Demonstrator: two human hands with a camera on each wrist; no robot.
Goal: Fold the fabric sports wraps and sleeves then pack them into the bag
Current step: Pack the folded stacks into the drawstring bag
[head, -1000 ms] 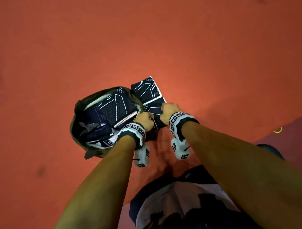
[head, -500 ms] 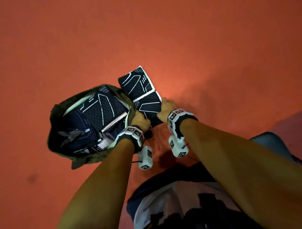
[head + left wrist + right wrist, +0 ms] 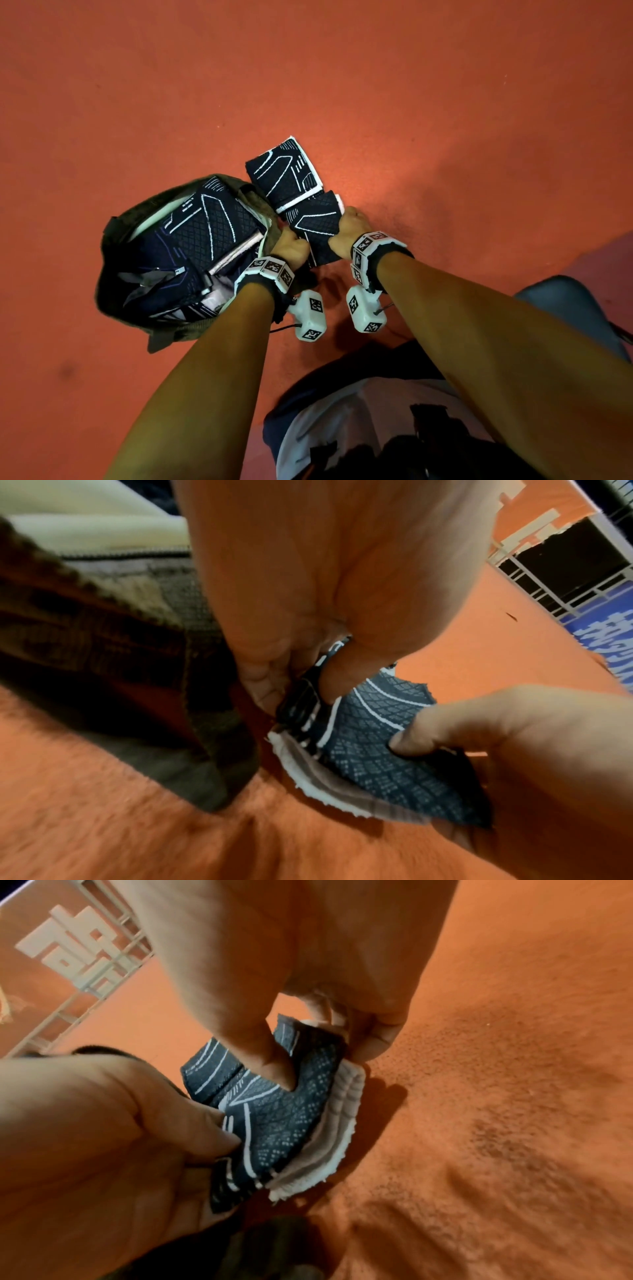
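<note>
A folded dark sleeve [image 3: 301, 202] with white line pattern and white edging is held above the orange floor, just right of the bag. My left hand [image 3: 293, 248] pinches its near left edge; in the left wrist view the fingers [image 3: 267, 680] clamp the fabric [image 3: 377, 737]. My right hand [image 3: 347, 229] grips its right side, thumb on top of the sleeve [image 3: 287, 1112] in the right wrist view. The open olive bag [image 3: 113, 236] lies on the floor to the left, holding another folded patterned sleeve [image 3: 212, 229].
The orange floor [image 3: 445, 120] spreads all around. My knees and clothing [image 3: 359, 428] fill the bottom of the head view. A railing and a wall with large white characters [image 3: 78, 955] stand far off. A grey shape [image 3: 575, 308] lies at right.
Both hands have lifted the folded sleeve off the floor and carried it up and leftward, toward the bag's rim. The view has shifted, so the bag sits further left.
</note>
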